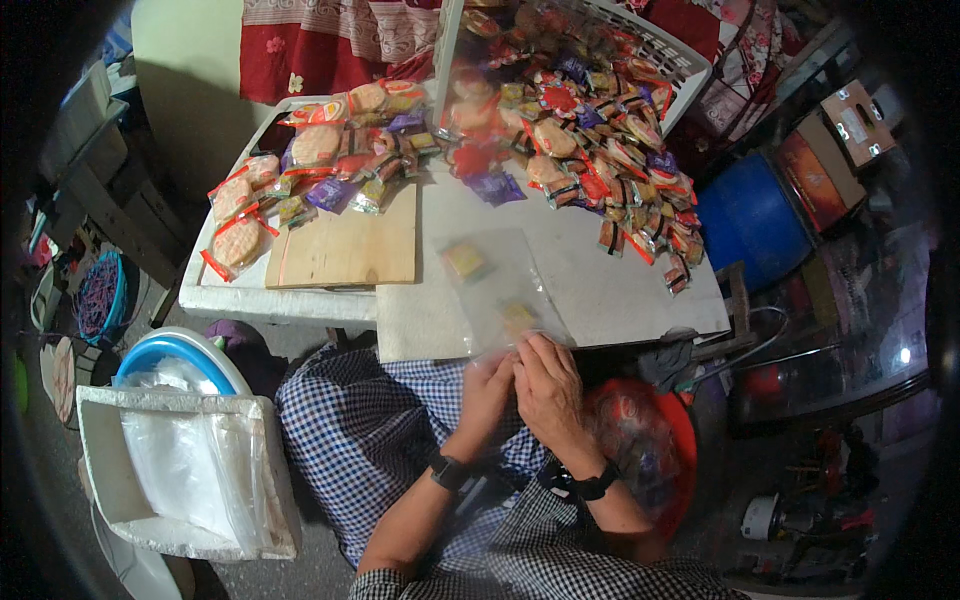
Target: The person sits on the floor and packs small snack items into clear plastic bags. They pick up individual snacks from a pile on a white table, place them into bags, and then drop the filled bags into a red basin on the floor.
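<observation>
A clear plastic bag point(501, 277) lies at the front edge of the white tabletop point(465, 202), with two small yellow wrapped snacks point(465, 259) inside or beneath it; which one I cannot tell. My left hand point(487, 386) and my right hand point(546, 379) meet at the bag's near end, their fingers pinching its edge close together. Beyond the bag are purple packets point(493, 186) and a blurred red packet. A heap of wrapped snacks point(622, 165) spills from a white plastic basket point(686, 90) at the right; more round wrapped crackers point(236, 241) lie at the left.
A wooden board point(345, 244) rests on the left of the table. A foam box point(176, 405) of clear plastic bags point(184, 469) stands low at the left. A red tub point(679, 450) with packets sits by my right arm, and a blue barrel point(754, 221) stands beyond the table.
</observation>
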### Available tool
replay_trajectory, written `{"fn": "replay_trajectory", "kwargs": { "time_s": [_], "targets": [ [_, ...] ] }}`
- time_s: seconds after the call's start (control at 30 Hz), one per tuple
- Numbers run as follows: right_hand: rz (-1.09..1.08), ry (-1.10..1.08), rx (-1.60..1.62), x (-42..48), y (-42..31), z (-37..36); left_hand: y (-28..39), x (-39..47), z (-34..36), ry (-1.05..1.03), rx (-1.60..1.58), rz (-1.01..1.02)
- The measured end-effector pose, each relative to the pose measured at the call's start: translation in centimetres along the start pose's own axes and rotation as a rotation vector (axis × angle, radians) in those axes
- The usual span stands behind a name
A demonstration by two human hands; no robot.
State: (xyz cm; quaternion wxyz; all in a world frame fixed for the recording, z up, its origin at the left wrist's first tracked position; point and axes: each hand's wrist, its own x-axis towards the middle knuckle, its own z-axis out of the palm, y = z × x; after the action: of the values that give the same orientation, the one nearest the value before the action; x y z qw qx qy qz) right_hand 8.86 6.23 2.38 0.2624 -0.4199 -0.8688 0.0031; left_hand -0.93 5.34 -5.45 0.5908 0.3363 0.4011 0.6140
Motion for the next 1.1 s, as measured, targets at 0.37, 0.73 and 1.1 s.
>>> {"fn": "replay_trajectory", "kwargs": {
  "time_s": [0.37,0.73,1.1],
  "targets": [
    [0.045,-0.178,-0.056,2.5,-1.9,-0.1,-0.7,0.0,-0.5,0.02,0.02,0.063],
    [0.019,-0.132,-0.183,3.6,0.4,2.9,0.5,0.0,0.1,-0.015,-0.051,0.088],
    [0.176,-0.255,0.096,2.8,0.5,1.6,-0.3,0.2,-0.1,-0.027,-0.106,0.049]
  ]
}}
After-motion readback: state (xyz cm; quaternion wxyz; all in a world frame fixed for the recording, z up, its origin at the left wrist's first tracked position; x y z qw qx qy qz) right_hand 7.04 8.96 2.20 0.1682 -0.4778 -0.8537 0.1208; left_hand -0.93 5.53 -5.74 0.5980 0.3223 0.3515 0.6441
